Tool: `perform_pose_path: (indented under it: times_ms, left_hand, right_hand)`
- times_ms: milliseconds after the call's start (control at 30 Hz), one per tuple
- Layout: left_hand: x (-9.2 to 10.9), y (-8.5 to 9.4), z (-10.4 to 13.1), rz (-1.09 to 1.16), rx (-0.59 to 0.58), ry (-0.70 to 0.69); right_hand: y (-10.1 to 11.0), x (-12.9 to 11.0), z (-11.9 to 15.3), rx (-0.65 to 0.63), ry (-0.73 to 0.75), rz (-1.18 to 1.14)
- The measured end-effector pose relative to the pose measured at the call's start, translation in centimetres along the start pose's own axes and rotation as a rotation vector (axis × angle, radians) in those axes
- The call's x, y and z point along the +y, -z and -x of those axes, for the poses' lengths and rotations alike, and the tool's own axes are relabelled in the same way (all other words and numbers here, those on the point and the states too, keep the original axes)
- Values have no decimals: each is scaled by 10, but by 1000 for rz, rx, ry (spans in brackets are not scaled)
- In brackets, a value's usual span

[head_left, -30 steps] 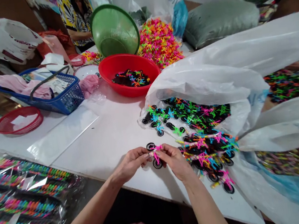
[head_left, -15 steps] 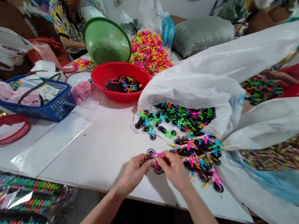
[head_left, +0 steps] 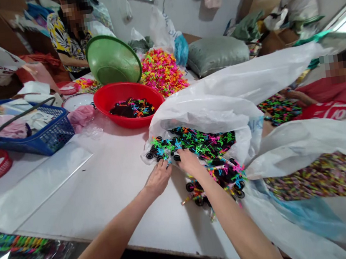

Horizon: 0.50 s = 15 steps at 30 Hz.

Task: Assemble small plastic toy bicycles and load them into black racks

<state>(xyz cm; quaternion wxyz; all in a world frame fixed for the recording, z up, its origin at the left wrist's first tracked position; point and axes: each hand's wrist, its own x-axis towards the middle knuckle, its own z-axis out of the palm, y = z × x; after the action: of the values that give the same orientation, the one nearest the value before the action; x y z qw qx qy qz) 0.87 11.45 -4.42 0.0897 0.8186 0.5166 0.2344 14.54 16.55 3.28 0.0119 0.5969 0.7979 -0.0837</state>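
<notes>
At the mouth of a white plastic bag (head_left: 207,100), small plastic toy bicycles (head_left: 206,140) with black wheels and green, blue, orange or pink frames lie heaped. My left hand (head_left: 160,176) is at the near left edge of this heap, its fingertips closed on a blue-framed toy bicycle (head_left: 163,152). Just beside it, my right hand (head_left: 190,162) reaches into the heap, thumb and fingers apart around a black wheel; its farther fingers are partly hidden. Under my right forearm lies a second pile of toy bicycles fixed to striped sticks (head_left: 224,171).
A red basin (head_left: 102,102) holds more dark, bright-coloured pieces, with a green basin (head_left: 114,61) tilted behind it. On the left stand a blue basket (head_left: 55,129) and a red tray (head_left: 0,171). Co-workers sit at the back left and right. An open bag of small pieces (head_left: 320,178) lies at right.
Both hands have moved away from the pink toy bicycle they held over the table and forward to the heap at the bag's mouth. The view has tilted up and turned right.
</notes>
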Motion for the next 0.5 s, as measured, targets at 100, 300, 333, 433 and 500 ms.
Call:
perform_pose_path:
  times_ms: [100,300,333,433,500]
  left_hand:
    - [-8,7,-8,101,60,-44]
    - [-15,23,-76,254,238,116]
    - [-17,28,-84,261,264,141]
    - [-26,44,-81,222,282,189]
    - [-29,49,-65,143,162,186]
  right_hand:
    - [-11,11,-25,-58,17,-33]
    - [14,66,-43,8,-90,-83]
    - [19,74,-47,46,-132,-84]
    - [32,90,-57,159,-219,-72]
    - [35,92,-60,211,-221,-68]
